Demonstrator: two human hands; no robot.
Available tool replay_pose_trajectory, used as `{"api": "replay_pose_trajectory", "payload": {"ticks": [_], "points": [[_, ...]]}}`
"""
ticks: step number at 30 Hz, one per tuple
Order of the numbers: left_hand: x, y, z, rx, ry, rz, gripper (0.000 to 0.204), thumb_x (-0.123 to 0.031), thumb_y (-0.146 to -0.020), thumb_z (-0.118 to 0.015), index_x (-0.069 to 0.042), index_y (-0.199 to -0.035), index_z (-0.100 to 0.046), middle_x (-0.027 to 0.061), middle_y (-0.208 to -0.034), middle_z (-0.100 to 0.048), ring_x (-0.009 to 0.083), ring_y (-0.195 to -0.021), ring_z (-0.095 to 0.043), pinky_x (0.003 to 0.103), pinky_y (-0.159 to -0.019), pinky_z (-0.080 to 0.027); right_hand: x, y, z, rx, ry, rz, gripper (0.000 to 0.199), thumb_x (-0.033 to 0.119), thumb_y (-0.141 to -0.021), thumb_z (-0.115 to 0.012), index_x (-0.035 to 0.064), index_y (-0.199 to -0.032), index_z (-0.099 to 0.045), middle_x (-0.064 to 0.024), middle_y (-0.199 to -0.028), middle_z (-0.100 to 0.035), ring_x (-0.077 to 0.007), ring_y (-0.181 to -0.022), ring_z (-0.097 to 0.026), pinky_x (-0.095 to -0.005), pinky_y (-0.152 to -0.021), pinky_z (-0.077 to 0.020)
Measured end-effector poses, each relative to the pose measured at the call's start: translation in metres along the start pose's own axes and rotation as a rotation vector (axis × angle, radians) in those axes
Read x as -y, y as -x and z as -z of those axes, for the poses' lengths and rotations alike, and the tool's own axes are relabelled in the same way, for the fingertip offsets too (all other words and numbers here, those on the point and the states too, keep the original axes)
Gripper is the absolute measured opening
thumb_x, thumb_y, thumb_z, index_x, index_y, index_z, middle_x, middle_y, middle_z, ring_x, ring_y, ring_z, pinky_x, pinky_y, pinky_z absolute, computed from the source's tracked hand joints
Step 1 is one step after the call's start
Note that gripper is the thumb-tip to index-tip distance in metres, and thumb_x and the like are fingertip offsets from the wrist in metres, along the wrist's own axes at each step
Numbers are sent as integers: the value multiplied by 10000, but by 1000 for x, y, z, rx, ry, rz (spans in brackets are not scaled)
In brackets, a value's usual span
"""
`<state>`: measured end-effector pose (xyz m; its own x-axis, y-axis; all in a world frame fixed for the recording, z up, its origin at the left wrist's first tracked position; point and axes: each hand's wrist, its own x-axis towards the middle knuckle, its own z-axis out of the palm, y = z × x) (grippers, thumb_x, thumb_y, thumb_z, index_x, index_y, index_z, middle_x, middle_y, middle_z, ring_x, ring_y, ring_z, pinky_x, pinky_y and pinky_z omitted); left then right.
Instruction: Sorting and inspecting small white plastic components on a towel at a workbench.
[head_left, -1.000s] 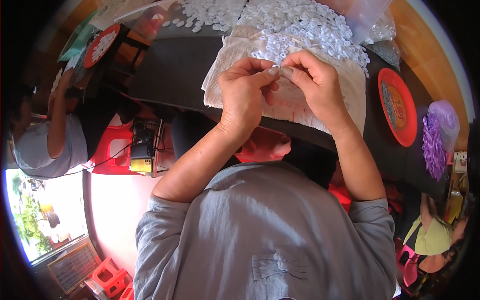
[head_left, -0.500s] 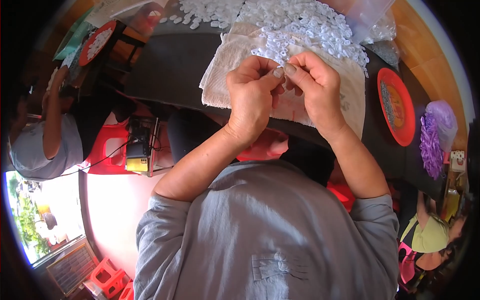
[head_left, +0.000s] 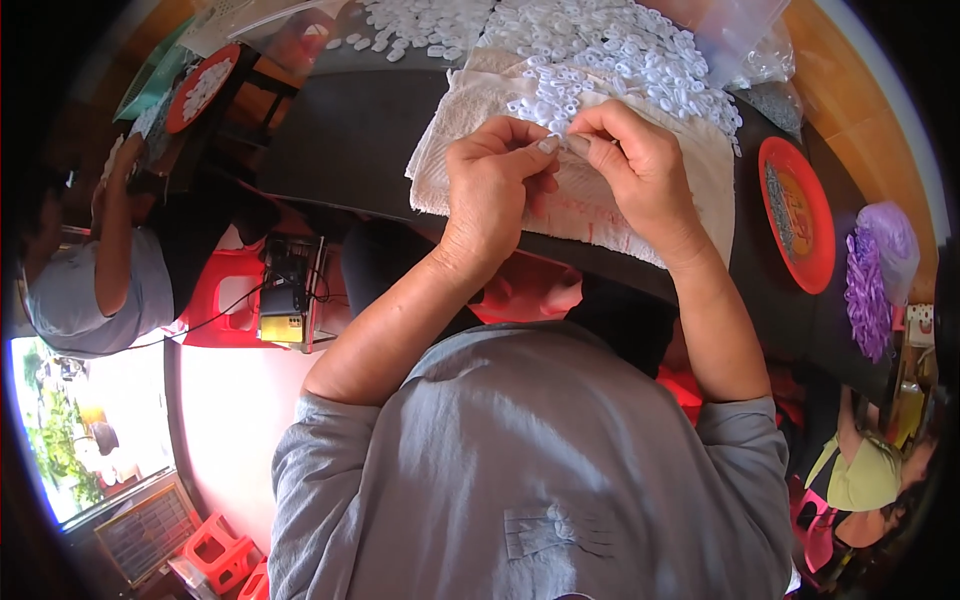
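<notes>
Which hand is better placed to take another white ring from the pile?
Probably the right hand: it lies next to the ring pile on the cloth. The left hand sits farther back, toward the table's near edge.

Left hand (head_left: 497, 178) and right hand (head_left: 640, 170) fingertip to fingertip on a small white piece (head_left: 558, 141) above the cloth (head_left: 690, 200).

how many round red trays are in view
2. One round red tray lies on the dark table right of the right hand; the other sits far left, holding white pieces. Others may be hidden.
</notes>
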<state>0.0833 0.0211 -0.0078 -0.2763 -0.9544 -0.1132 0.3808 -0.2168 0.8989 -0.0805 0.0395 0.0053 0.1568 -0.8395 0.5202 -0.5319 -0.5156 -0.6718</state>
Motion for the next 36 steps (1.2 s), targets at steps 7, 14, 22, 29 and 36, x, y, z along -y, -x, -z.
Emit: {"api": "replay_pose_trajectory", "payload": {"ticks": [7,14,22,29,36], "points": [[1,3,-2,19,-56,-33,77,-43,-884,-606,32,-897,-599,60,-731,-608,102,-563,-545,220,-477,-406,2,2,-5,-40,0,-34,54,-7,-835,-559,-2,-887,-571,-133,-786,-621,-251,-706,-607,-308,-644,-475],[7,4,-5,-4,-103,-123,50,-23,-884,-602,26,-874,-598,41,-700,-595,81,-565,-526,212,-463,-390,12,7,-11,-35,-251,-307,61,73,-909,-582,21,-878,-585,21,-734,-571,-48,-654,-508,-198,-580,-414],[11,2,-5,-9,-174,-263,43,-34,-878,-612,8,-871,-603,21,-694,-588,69,-537,-503,204,-464,-376,9,6,-13,-69,-378,-371,79,98,-910,-598,22,-892,-607,22,-723,-576,-42,-659,-525,-190,-575,-403],[5,-6,5,-35,-100,-108,72,-59,-885,-600,10,-904,-601,43,-743,-607,84,-598,-536,213,-474,-393,-4,-14,42,-211,-24,-320,111,83,-864,-593,5,-925,-646,47,-713,-561,-40,-620,-469,-198,-561,-368],[8,-4,5,-31,-36,-163,95,-72,-872,-612,22,-867,-596,44,-699,-592,79,-544,-524,215,-413,-383,-11,-25,50,96,473,-271,132,70,-823,-570,16,-921,-641,-55,-730,-619,-134,-664,-573,-275,-622,-444]]}}
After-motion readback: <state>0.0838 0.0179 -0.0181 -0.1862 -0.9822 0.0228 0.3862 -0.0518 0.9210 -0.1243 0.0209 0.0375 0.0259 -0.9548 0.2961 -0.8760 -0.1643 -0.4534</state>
